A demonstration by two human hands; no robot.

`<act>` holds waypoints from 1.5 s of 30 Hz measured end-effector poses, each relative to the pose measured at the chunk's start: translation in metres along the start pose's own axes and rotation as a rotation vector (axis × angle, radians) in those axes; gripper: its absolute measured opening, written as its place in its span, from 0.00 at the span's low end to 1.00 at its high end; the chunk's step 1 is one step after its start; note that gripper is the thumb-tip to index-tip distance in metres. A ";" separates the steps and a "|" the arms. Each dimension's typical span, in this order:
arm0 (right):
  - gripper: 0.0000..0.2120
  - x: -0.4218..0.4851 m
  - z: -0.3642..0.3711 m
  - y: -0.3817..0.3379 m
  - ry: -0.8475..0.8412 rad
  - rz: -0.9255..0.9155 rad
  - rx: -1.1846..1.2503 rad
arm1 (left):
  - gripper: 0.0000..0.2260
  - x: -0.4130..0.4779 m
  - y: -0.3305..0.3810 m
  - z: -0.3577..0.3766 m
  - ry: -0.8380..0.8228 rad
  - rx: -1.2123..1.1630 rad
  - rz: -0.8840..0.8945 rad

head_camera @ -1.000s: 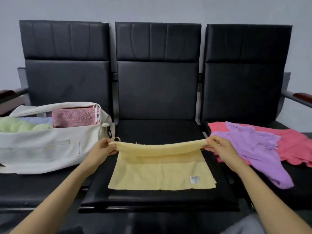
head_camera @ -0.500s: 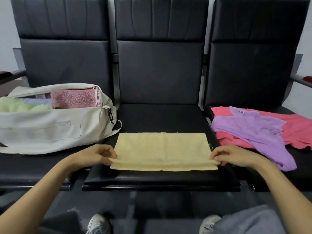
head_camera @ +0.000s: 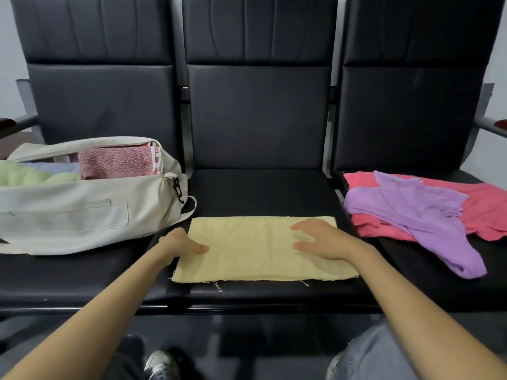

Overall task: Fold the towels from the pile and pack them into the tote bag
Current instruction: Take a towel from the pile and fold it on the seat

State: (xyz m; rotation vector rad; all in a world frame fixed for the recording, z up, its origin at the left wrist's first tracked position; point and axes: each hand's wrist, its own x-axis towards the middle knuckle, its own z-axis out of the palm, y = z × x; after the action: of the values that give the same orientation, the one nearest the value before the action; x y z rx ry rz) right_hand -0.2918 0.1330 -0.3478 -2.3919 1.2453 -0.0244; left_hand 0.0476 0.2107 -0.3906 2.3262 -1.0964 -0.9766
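A yellow towel (head_camera: 255,250), folded once in half, lies flat on the middle black seat (head_camera: 260,190). My left hand (head_camera: 182,244) rests at its left edge, thumb lying on the cloth. My right hand (head_camera: 321,239) lies flat on the towel's right part with fingers spread. A cream tote bag (head_camera: 68,212) stands open on the left seat, holding a pink towel (head_camera: 115,163), a green towel (head_camera: 30,175) and a pale blue one. On the right seat lies the pile: a purple towel (head_camera: 419,215) over a coral-red towel (head_camera: 482,204).
Three black padded chairs stand joined in a row against a pale wall, with armrests at both ends. The bag's strap and clip (head_camera: 178,187) hang toward the middle seat. My knees and a shoe (head_camera: 159,363) show below the seat's front edge.
The far edge of the yellow towel was brought down to the near edge, folding it in half. Both hands then let go of the corners and moved up onto the towel's top.
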 end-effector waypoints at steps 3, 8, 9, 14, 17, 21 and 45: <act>0.34 0.010 0.009 -0.019 -0.151 -0.077 0.005 | 0.32 0.004 0.009 0.010 0.022 0.009 0.004; 0.39 0.028 0.035 -0.029 -0.307 -0.121 -0.187 | 0.23 -0.007 0.022 0.005 -0.018 -0.218 0.172; 0.38 0.030 0.040 -0.030 -0.311 -0.122 -0.196 | 0.19 -0.012 0.022 -0.001 -0.060 -0.345 0.212; 0.35 0.044 0.062 -0.049 -0.217 -0.176 -0.186 | 0.18 -0.036 0.031 -0.035 -0.080 -0.647 0.290; 0.36 0.051 0.068 -0.067 -0.182 -0.198 -0.193 | 0.13 -0.049 0.052 -0.034 -0.113 -0.720 0.376; 0.29 0.055 0.051 -0.071 -0.149 -0.227 0.036 | 0.17 -0.057 0.081 -0.012 -0.180 -0.689 0.436; 0.16 0.031 -0.001 0.006 0.161 0.234 0.487 | 0.14 -0.052 0.117 0.070 -0.155 -0.212 0.466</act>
State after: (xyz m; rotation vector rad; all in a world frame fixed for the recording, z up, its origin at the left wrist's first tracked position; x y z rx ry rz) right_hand -0.2780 0.1054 -0.3554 -1.8477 1.3955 -0.4077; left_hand -0.0872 0.1756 -0.3469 1.7397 -1.4331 -1.0375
